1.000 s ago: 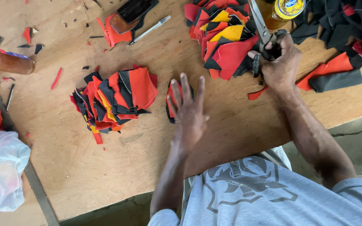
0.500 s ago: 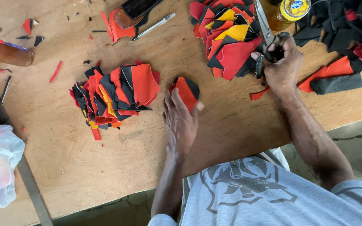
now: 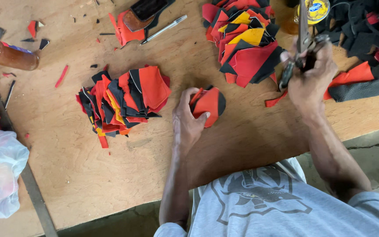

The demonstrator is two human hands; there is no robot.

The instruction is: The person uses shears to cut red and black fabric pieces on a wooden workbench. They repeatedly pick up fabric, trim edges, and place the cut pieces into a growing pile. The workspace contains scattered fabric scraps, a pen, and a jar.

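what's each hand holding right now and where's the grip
The left hand grips a small stack of red and black pieces by its left edge. The right hand holds scissors by the handles.

A small stack [image 3: 209,105] lies on the table [image 3: 110,175] between two piles [image 3: 121,101].

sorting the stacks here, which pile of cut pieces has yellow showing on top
The upper pile, beside the right hand holding the scissors. Bright yellow pieces lie on its top; the pile left of the left hand is topped with red.
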